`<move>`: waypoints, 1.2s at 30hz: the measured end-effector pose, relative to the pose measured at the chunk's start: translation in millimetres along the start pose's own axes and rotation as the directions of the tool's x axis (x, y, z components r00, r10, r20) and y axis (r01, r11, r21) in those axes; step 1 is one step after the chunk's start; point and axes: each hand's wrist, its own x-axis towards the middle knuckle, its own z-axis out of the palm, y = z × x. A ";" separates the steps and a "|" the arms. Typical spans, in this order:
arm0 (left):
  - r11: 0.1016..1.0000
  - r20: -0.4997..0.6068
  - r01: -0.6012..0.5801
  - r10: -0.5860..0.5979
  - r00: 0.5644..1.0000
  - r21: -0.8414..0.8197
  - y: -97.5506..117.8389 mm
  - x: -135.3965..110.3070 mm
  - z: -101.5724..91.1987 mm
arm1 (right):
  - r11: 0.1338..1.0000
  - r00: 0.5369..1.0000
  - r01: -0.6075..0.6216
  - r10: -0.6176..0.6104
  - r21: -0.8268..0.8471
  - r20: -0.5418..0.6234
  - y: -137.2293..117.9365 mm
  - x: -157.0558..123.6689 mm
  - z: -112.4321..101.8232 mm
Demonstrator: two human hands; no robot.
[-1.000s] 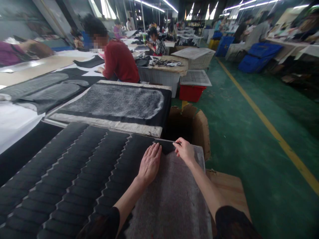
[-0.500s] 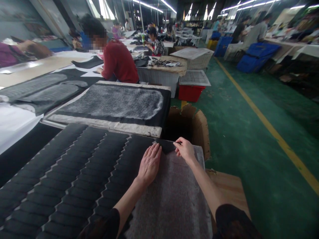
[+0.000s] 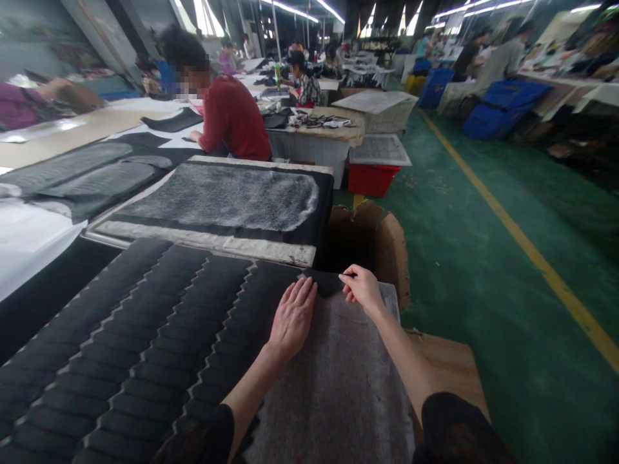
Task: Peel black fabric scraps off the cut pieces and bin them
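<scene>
My left hand [image 3: 293, 317] lies flat, fingers stretched out, over the right edge of the rows of black pieces and a small dark piece of material [image 3: 322, 281]. Between the thumb and fingertips of my right hand [image 3: 360, 287] the far end of that small piece is pinched. Left of my hands, overlapping black pieces [image 3: 159, 335] lie in several long rows with pale zigzag gaps between them. Under my forearms shows a bare stretch of the grey, worn board [image 3: 338, 380].
Beyond the board lies a panel with black cloth [image 3: 227, 193] marked whitish. A torn cardboard box [image 3: 394, 248] stands at the board's far right corner. A person in a red top [image 3: 236, 119] bends over the table ahead. Green floor [image 3: 483, 270] with a yellow line runs along the right.
The view has shifted very slightly. Both hands stay in nearly the same place, the left flat and the right still pinching the dark piece.
</scene>
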 end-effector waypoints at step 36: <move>1.000 -0.001 -0.014 0.014 1.000 -0.008 -0.5 -0.6 0.8 | 0.788 0.971 -0.098 -0.057 -0.608 -0.230 -13.0 -11.5 -12.0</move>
